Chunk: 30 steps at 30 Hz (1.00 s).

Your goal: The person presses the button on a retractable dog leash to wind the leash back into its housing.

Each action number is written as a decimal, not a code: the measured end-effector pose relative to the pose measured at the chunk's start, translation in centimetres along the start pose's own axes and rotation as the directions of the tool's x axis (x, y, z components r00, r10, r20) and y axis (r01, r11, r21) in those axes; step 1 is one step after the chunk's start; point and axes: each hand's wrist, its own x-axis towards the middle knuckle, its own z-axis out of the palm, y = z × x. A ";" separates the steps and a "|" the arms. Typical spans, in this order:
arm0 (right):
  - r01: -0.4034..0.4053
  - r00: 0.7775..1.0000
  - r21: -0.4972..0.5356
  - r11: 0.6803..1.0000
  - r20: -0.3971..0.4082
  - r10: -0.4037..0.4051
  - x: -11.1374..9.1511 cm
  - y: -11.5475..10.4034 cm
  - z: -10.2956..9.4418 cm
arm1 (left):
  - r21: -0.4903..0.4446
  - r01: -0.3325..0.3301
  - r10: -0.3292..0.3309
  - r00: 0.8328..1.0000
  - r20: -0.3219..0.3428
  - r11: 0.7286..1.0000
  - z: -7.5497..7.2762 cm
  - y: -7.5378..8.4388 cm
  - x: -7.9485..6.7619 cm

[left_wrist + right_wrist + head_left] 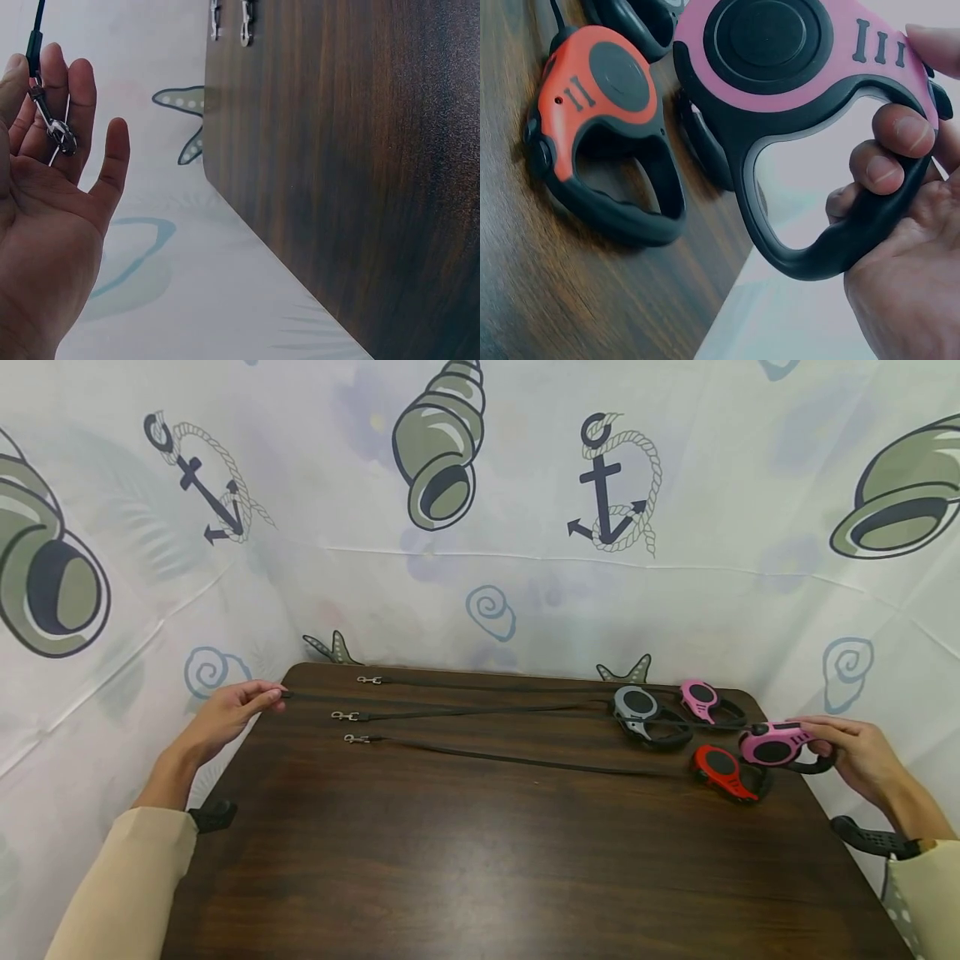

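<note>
Pink leash [772, 745] with a black handle is up above the table's [487, 860] right edge, near the far right corner; the right hand [858, 752] grasps its handle, fingers curled through the loop; its dark cord [375, 701] runs nearly straight across to just past the left edge, near the far left corner, where the left hand [236, 710] pinches its end, the metal clip [58, 133] in front of the fingers; just beside the raised handle, a red leash [722, 764] lies near the right edge; nearer the far edge lie a grey leash [637, 702] and a second pink leash [701, 694]; snap hooks [347, 716] lie toward the far left corner; white cloth [525, 493] printed with anchors and shells stands behind the far edge.
</note>
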 end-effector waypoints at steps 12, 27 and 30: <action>0.015 0.999 -0.009 1.000 0.033 -0.015 0.6 0.2 1.4 | 0.043 -0.039 0.039 0.999 0.001 0.998 0.6 0.6 0.0; 0.050 0.996 -0.004 0.999 0.073 -0.049 0.7 0.4 2.6 | 0.016 -0.081 0.081 0.997 0.001 0.997 1.5 0.8 0.2; 0.046 0.996 -0.007 0.999 0.081 -0.045 0.9 0.5 2.8 | 0.008 -0.087 0.087 0.996 0.009 0.996 1.6 0.8 0.2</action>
